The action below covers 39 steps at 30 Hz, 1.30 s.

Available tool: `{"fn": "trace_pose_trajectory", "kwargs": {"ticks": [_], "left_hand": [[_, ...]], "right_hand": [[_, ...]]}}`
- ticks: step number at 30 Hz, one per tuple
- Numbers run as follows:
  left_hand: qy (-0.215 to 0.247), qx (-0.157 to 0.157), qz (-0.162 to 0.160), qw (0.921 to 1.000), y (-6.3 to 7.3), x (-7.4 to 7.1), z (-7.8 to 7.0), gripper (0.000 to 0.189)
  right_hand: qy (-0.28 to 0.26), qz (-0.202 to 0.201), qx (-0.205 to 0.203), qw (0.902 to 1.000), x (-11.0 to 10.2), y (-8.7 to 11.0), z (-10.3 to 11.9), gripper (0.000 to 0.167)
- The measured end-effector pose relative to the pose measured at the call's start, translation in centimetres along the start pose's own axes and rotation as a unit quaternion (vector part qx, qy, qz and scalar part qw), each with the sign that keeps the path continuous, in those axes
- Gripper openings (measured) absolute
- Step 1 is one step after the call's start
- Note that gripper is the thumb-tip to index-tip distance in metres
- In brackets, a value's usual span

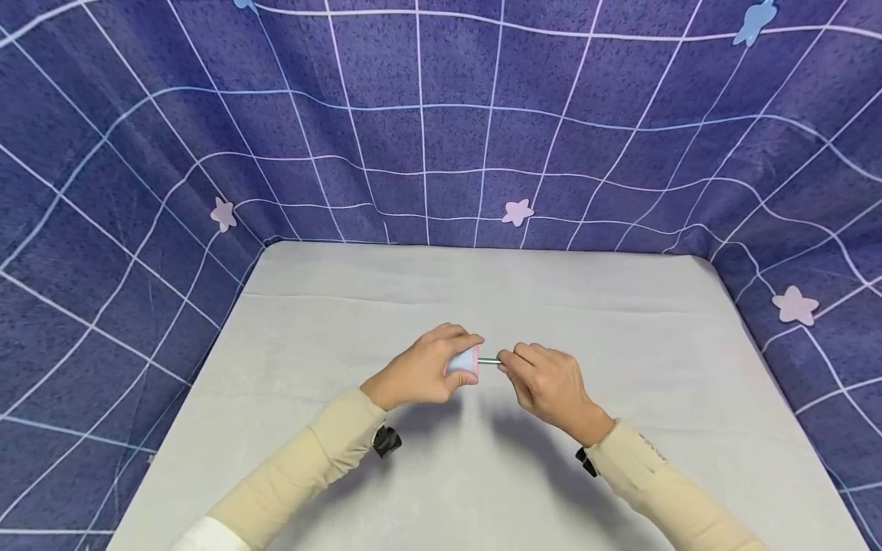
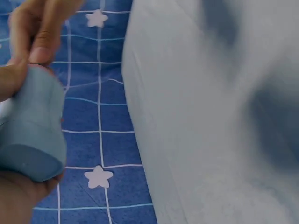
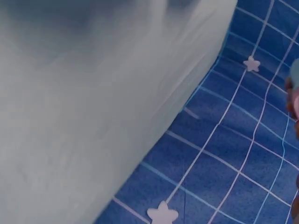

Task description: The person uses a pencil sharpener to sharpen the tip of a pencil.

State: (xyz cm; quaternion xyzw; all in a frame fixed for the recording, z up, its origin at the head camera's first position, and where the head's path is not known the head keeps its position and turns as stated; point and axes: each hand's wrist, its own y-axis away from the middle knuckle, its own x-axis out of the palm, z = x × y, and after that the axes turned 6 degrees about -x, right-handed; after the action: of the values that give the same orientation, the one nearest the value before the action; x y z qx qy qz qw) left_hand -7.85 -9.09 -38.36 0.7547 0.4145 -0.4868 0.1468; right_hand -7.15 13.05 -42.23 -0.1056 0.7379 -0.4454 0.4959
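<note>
Head view, blue container (image 1: 463, 360), rod (image 1: 489, 361) perhaps inside

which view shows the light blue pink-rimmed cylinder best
The left wrist view: the light blue, pink-rimmed cylinder looks largest, its side and flat end visible. The head view shows it smaller, partly covered by the left hand, though its pink rim is clear. The right wrist view catches only a sliver at the right edge.

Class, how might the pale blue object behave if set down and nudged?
The pale blue object would probably roll on its side, since its wall looks rounded. Upright, it may stand, as one end looks flat. It is likely stiff: no obvious dent shows under the left hand.
</note>
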Motion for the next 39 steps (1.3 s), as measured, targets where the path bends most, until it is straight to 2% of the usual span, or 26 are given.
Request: {"fn": "trace_pose_trajectory", "kwargs": {"ticks": [2, 4, 5, 6, 7, 8, 11, 12, 13, 14, 15, 16, 17, 18, 19, 20, 22, 25, 27, 28, 29, 30, 31, 33, 36, 39], "left_hand": [[-0.030, 0.028, -0.016, 0.9990, 0.1, 0.6, 0.1, 0.050], [-0.067, 0.071, -0.049, 0.9941, 0.4, 1.4, 0.5, 0.050], [-0.088, 0.098, -0.072, 0.9887, 0.6, 2.0, 0.7, 0.050], [-0.110, 0.124, -0.097, 0.9814, 0.7, 2.5, 0.9, 0.050], [-0.131, 0.149, -0.122, 0.9724, 0.9, 3.0, 1.1, 0.048], [-0.153, 0.174, -0.147, 0.9617, 1.1, 3.5, 1.3, 0.045], [-0.213, 0.235, -0.214, 0.9237, 1.4, 4.9, 1.6, 0.036], [-0.229, 0.250, -0.231, 0.9119, 1.5, 5.3, 1.6, 0.035], [-0.245, 0.261, -0.243, 0.9014, 1.5, 5.7, 1.6, 0.035], [-0.259, 0.270, -0.253, 0.8921, 1.5, 5.9, 1.6, 0.035], [-0.271, 0.274, -0.259, 0.8856, 1.5, 6.1, 1.7, 0.035], [-0.277, 0.276, -0.262, 0.8822, 1.5, 6.2, 1.7, 0.034], [-0.282, 0.276, -0.262, 0.8805, 1.4, 6.1, 1.8, 0.033], [-0.284, 0.274, -0.258, 0.8818, 1.4, 6.1, 1.8, 0.033], [-0.282, 0.269, -0.252, 0.8856, 1.4, 5.9, 1.8, 0.034], [-0.276, 0.263, -0.243, 0.8919, 1.3, 5.7, 1.9, 0.035], [-0.257, 0.247, -0.219, 0.9085, 1.3, 5.1, 1.9, 0.036], [-0.211, 0.204, -0.172, 0.9403, 1.2, 4.1, 1.8, 0.041], [-0.176, 0.162, -0.139, 0.9608, 1.2, 3.4, 1.7, 0.047], [-0.154, 0.138, -0.122, 0.9708, 1.1, 3.0, 1.6, 0.050], [-0.124, 0.112, -0.103, 0.9805, 1.0, 2.7, 1.5, 0.050], [-0.097, 0.086, -0.085, 0.9880, 0.9, 2.3, 1.3, 0.051], [-0.071, 0.060, -0.065, 0.9935, 0.8, 2.0, 1.2, 0.050], [-0.013, 0.018, -0.027, 0.9994, 0.6, 1.5, 1.0, 0.048], [0.056, -0.026, 0.022, 0.9978, 0.4, 0.9, 0.7, 0.044], [0.107, -0.044, 0.051, 0.9920, 0.3, 0.6, 0.6, 0.041]], "right_hand": [[-0.028, 0.026, 0.034, 0.9987, -0.2, 0.0, 0.2, 0.032], [-0.082, 0.076, 0.089, 0.9897, -0.5, -0.1, 0.5, 0.025], [-0.123, 0.110, 0.127, 0.9780, -0.7, -0.2, 0.5, 0.020], [-0.171, 0.145, 0.172, 0.9592, -0.9, -0.3, 0.5, 0.016], [-0.222, 0.181, 0.220, 0.9326, -1.1, -0.4, 0.5, 0.013], [-0.280, 0.210, 0.267, 0.8979, -1.3, -0.5, 0.4, 0.013], [-0.416, 0.278, 0.393, 0.7713, -1.6, -0.7, 0.0, 0.019], [-0.448, 0.293, 0.421, 0.7324, -1.6, -0.6, -0.2, 0.020], [-0.472, 0.304, 0.440, 0.7003, -1.7, -0.6, -0.3, 0.022], [-0.489, 0.313, 0.455, 0.6749, -1.7, -0.5, -0.4, 0.023], [-0.495, 0.320, 0.466, 0.6591, -1.7, -0.4, -0.5, 0.023], [-0.500, 0.324, 0.470, 0.6510, -1.7, -0.4, -0.5, 0.024], [-0.501, 0.323, 0.469, 0.6510, -1.7, -0.4, -0.5, 0.025], [-0.498, 0.322, 0.463, 0.6588, -1.6, -0.3, -0.5, 0.025], [-0.491, 0.318, 0.453, 0.6725, -1.6, -0.3, -0.4, 0.026], [-0.477, 0.314, 0.441, 0.6925, -1.6, -0.3, -0.3, 0.026], [-0.432, 0.300, 0.402, 0.7493, -1.6, -0.3, 0.0, 0.023], [-0.329, 0.262, 0.325, 0.8471, -1.4, 0.1, 0.6, 0.013], [-0.242, 0.217, 0.260, 0.9092, -1.2, 0.5, 0.9, 0.008], [-0.200, 0.192, 0.225, 0.9342, -1.0, 0.7, 1.0, 0.008], [-0.161, 0.164, 0.189, 0.9548, -0.8, 0.9, 1.1, 0.008], [-0.122, 0.137, 0.155, 0.9708, -0.6, 1.0, 1.1, 0.008], [-0.089, 0.110, 0.121, 0.9824, -0.4, 1.2, 1.0, 0.008], [-0.032, 0.067, 0.061, 0.9954, -0.1, 1.3, 0.9, 0.013], [0.034, 0.018, -0.009, 0.9992, 0.2, 1.3, 0.6, 0.026], [0.074, -0.023, -0.053, 0.9956, 0.2, 1.1, 0.5, 0.028]]}}
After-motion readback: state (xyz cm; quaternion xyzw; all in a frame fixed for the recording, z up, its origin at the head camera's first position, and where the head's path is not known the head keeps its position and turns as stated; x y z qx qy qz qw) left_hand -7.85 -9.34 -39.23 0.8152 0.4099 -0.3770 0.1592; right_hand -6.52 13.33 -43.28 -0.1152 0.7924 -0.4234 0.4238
